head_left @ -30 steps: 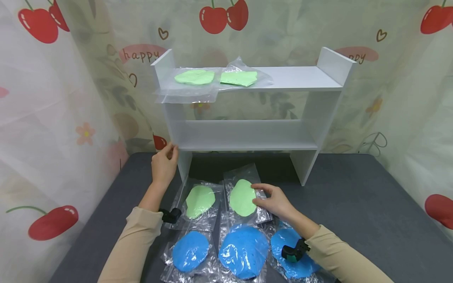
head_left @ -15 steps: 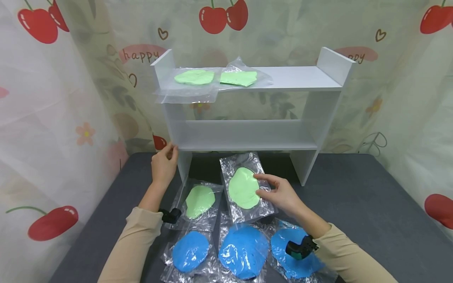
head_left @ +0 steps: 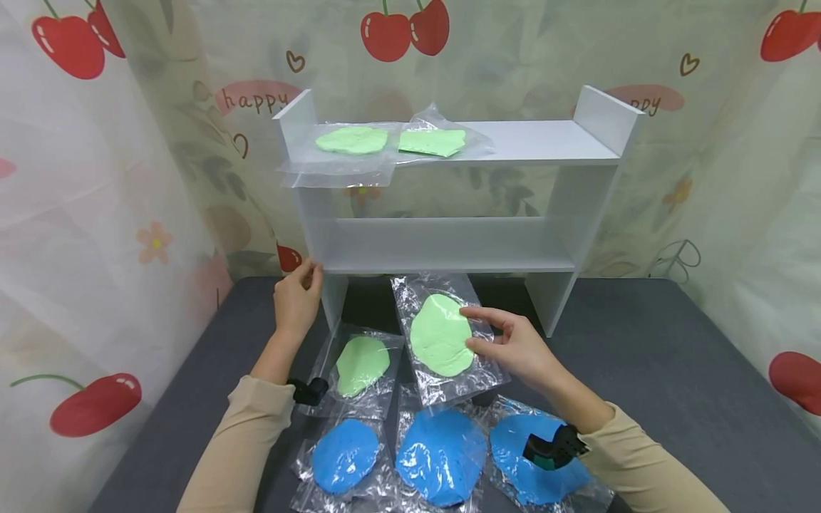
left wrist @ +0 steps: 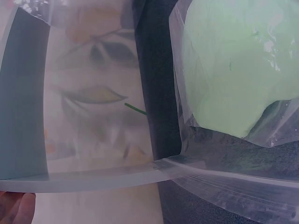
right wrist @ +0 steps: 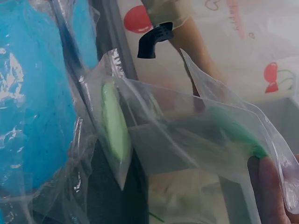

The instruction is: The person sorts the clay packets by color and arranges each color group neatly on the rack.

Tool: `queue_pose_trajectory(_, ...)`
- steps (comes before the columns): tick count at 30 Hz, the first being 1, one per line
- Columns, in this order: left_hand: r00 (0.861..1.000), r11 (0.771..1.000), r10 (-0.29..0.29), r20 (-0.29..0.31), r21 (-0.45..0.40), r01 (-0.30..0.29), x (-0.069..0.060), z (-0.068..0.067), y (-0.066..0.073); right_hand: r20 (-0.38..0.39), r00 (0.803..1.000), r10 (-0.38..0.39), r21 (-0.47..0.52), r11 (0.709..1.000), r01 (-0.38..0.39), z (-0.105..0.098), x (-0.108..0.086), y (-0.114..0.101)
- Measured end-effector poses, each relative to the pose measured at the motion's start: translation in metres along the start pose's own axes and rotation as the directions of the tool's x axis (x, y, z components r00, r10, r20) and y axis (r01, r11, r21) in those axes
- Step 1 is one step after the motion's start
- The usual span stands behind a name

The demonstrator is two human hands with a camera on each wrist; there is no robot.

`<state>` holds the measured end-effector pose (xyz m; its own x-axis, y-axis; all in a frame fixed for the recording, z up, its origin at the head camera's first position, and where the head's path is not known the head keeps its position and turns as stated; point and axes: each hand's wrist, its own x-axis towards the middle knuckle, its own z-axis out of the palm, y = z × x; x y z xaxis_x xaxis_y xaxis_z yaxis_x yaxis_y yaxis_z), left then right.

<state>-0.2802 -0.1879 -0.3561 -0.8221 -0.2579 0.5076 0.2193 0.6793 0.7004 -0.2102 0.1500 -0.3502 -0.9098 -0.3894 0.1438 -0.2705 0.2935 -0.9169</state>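
My right grip [head_left: 518, 345] pinches the right side of a green bag [head_left: 441, 335] that has just come up off the table [head_left: 648, 377]; it is tilted before the shelf [head_left: 586, 214], far end near the lower board [head_left: 449, 246], so I judge the pick-up made. My left grip [head_left: 297, 296], unmoved, pinches the shelf's left edge. A second green bag [head_left: 363, 365] and three blue bags [head_left: 442, 456] lie on the table.

Cherry-print cloth walls [head_left: 513, 64], dark grey table [head_left: 654, 363]

Bagged green slab [head_left: 441, 335] in right grip [head_left: 516, 349], left grip [head_left: 298, 296] on shelf [head_left: 442, 246].
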Motion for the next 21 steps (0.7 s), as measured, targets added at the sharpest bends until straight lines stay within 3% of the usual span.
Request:
queue_pose_trajectory(7,1.000,1.000,0.012,-0.005,-0.002,-0.012,0.000,0.000,-0.001,0.010,0.997,-0.071,0.038,0.997,0.071,-0.006,-0.005,-0.013)
queue_pose_trajectory(21,1.000,1.000,0.017,-0.011,0.003,-0.017,0.000,0.001,-0.002,-0.048,0.987,-0.151,0.005,0.989,0.151,-0.022,-0.010,-0.040)
